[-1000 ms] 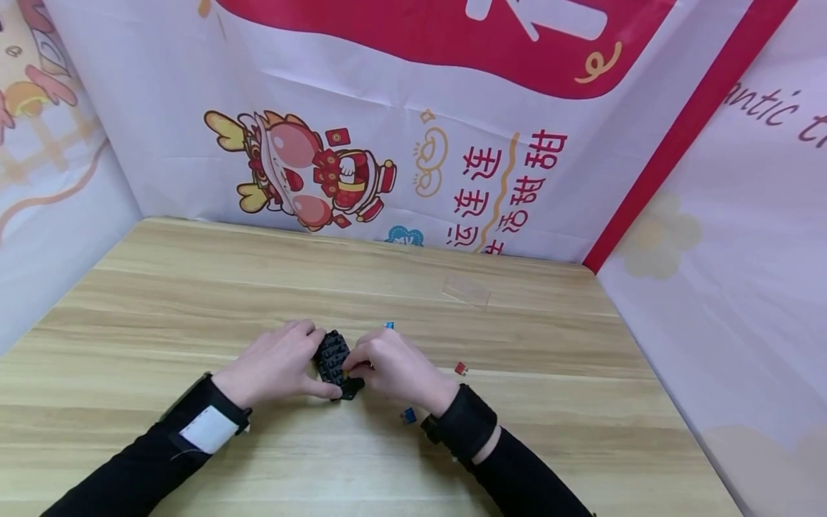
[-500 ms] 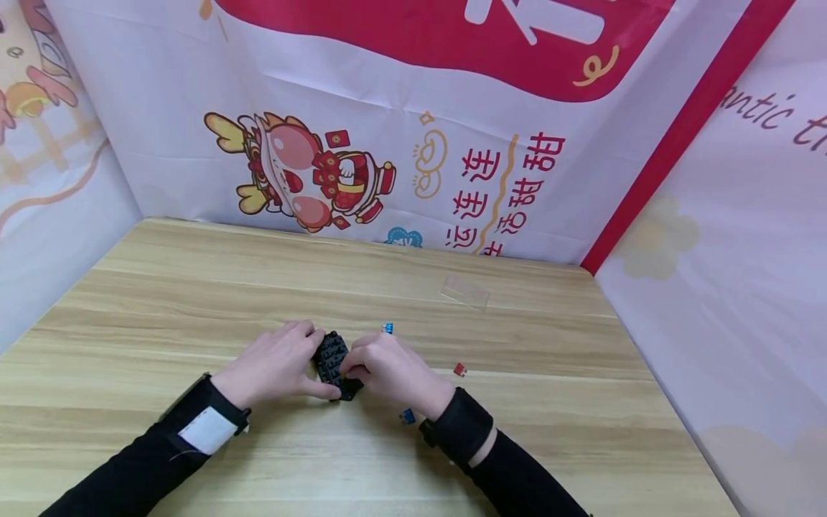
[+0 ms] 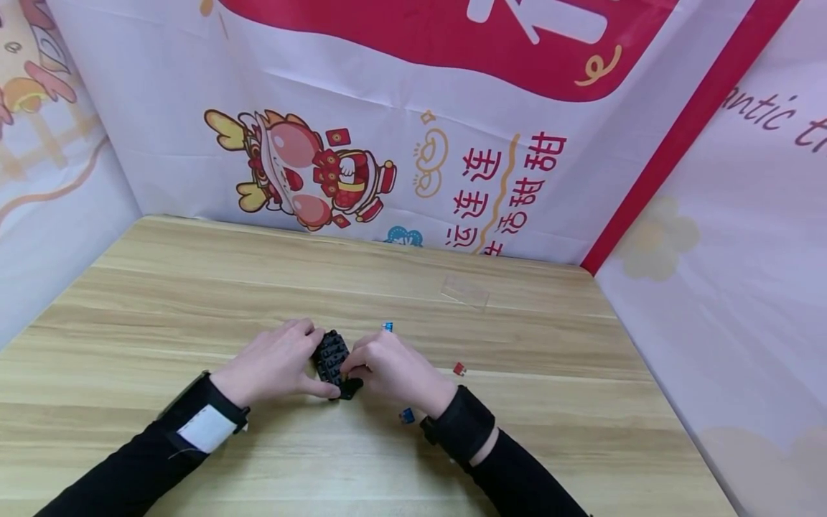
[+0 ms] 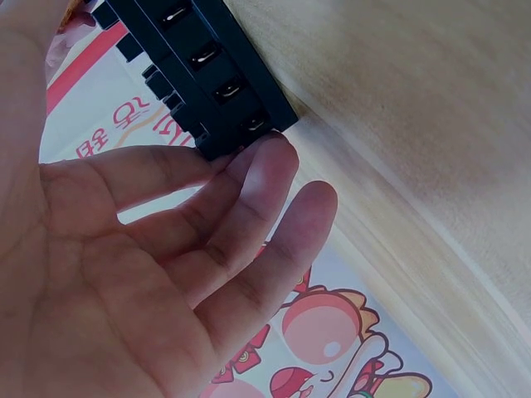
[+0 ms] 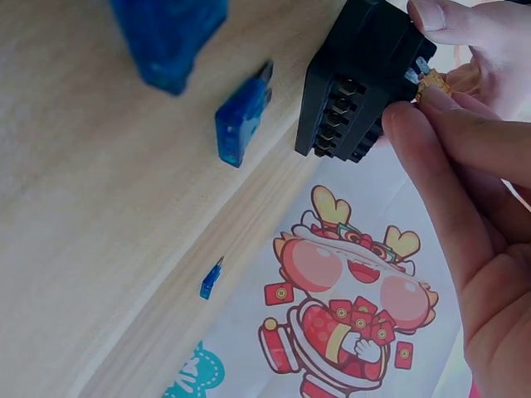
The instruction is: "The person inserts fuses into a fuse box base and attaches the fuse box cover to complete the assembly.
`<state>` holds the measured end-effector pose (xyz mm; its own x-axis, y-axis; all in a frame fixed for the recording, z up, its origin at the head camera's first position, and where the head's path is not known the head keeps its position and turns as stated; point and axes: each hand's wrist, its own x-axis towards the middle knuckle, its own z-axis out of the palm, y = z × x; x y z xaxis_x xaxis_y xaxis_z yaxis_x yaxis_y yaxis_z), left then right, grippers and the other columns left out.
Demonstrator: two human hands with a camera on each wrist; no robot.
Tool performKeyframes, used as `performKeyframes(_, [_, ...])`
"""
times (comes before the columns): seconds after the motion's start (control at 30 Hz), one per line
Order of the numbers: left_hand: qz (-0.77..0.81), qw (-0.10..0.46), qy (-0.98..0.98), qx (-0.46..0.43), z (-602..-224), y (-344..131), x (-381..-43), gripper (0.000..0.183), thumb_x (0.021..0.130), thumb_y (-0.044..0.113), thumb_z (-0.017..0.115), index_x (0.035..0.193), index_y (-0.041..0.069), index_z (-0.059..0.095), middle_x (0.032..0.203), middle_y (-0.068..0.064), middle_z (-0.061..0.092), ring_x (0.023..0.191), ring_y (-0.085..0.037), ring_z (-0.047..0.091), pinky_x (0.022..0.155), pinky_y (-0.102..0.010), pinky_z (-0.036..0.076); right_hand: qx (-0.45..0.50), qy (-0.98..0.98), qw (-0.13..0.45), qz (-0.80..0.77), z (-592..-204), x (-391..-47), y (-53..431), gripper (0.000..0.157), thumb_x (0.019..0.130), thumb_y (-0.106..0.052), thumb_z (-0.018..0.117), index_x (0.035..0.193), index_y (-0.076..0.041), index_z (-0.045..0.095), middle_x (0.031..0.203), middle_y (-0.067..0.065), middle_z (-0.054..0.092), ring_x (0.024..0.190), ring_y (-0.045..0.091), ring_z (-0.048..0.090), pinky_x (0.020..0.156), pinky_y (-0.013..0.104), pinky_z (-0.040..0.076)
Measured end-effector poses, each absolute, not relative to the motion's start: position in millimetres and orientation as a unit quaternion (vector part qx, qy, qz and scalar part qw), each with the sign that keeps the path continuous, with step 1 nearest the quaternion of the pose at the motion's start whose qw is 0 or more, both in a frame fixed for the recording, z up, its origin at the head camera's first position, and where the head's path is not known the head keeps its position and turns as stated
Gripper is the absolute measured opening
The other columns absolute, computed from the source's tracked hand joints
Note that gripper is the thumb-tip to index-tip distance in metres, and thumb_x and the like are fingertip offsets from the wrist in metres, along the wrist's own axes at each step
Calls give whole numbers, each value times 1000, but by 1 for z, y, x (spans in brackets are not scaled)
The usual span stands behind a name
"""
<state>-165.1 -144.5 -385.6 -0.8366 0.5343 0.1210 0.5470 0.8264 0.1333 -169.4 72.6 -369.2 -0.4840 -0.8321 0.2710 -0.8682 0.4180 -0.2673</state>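
A black fuse box [image 3: 331, 352] with rows of slots rests on the table, tilted slightly. My left hand [image 3: 274, 362] grips it, thumb at the near end and fingertips at the far end. In the left wrist view the fingertips touch a corner of the fuse box [image 4: 207, 66]. My right hand [image 3: 394, 370] pinches a yellow-orange blade fuse [image 5: 433, 81] between thumb and forefinger. Its metal prongs point at the slotted face of the box; how deep they sit cannot be told.
Blue blade fuses lie right of the box, one farther off [image 3: 388, 327] and one nearer [image 3: 407, 416]. A red blade fuse [image 3: 459, 369] lies beyond the right wrist. A clear flat piece [image 3: 465, 291] lies toward the back. Printed cloth [image 3: 362, 86] hangs behind the wooden table [image 3: 194, 273].
Both hands stay at the fuse box. The right fingers shift only slightly against it, and the loose fuses stay where they were.
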Motion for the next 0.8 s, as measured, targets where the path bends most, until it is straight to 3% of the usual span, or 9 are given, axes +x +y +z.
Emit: performKeyframes(0.8, [-71,40,-956,-283,-384,-144,-164,98,63,80,62,118,-2,61,106,-14,58,92,-24,57,70,-39,49,494,-853,46,159,-367,-166,69,16,83,2,69,88,-11,76,86,-6,67,82,1,61,70,6,38])
